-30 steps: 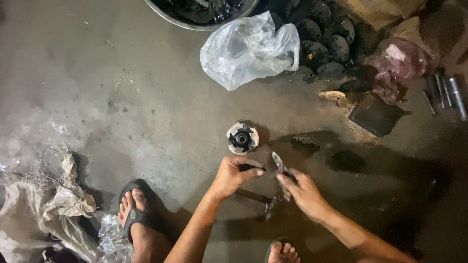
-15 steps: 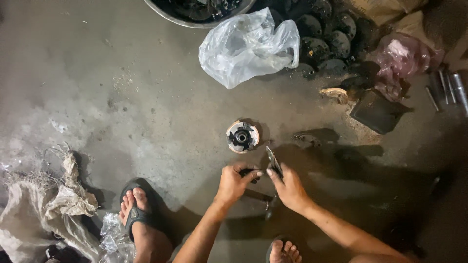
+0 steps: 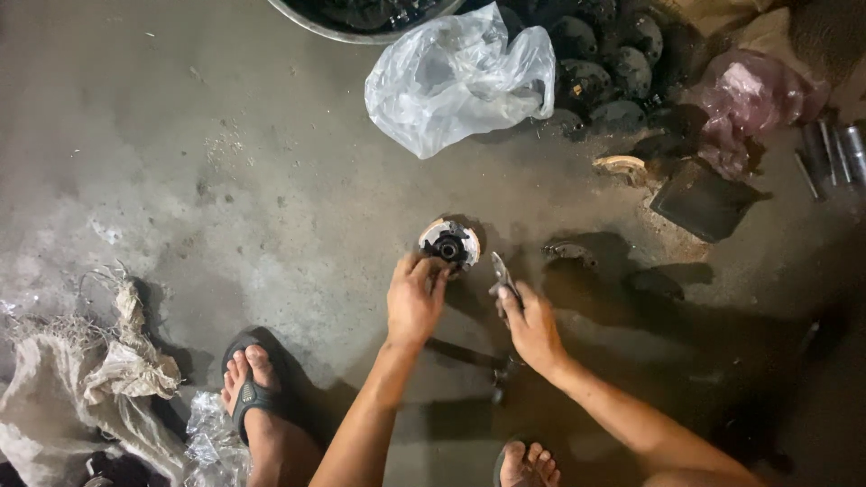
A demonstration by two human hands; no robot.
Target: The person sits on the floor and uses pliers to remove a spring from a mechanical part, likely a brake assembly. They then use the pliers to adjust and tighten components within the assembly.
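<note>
Surface was a bare grey concrete floor [image 3: 225, 162], stained and dusty, lit unevenly, with the right side falling into deep shadow. No walls in view, only floor.

Left hand [image 3: 413, 302] reached forward, fingers loosely spread with the tips touching the near edge of a small round black-and-white metal part with a central hole [image 3: 448, 242], which lay flat on the floor just ahead of both hands. Right hand [image 3: 532, 325] was closed around a slim grey metal hand tool [image 3: 502, 272], its tip pointing up toward the round part, just beside it; could not tell whether it touched.

A dark hammer-like tool [image 3: 469, 356] lay on the floor between the forearms, partly hidden by them.

Further off: crumpled clear plastic bag [image 3: 460, 77], a pile of dark round metal parts [image 3: 604, 63] behind it, a pinkish plastic bag [image 3: 749, 99], a flat dark square piece [image 3: 704, 203]. A metal basin rim [image 3: 361, 32] was cut off at the top edge. Torn pale sacking [image 3: 81, 388] sat at lower left, cut off by the frame. Left foot in a dark sandal [image 3: 253, 392] was fully visible; only the right foot's toes [image 3: 532, 464] showed. Objects in the shadow at right were too dark to identify.
</note>
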